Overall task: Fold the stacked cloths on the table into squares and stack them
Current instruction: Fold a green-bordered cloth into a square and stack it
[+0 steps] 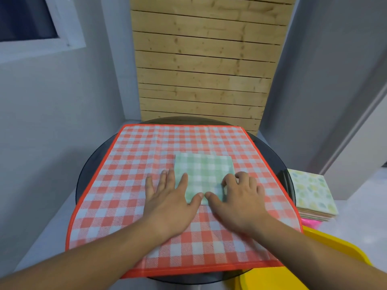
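On the round desk (92,164), atop a spread red checked cloth (134,155), lies a folded green checked cloth (205,170); the left hand (167,197) presses its left edge, grip apart, fingers flat; the right hand (238,197) has its grip clamped on the right edge, fingers curled, thumb on top; a stack of folded cloths (312,189) sits beside the desk, to the right.
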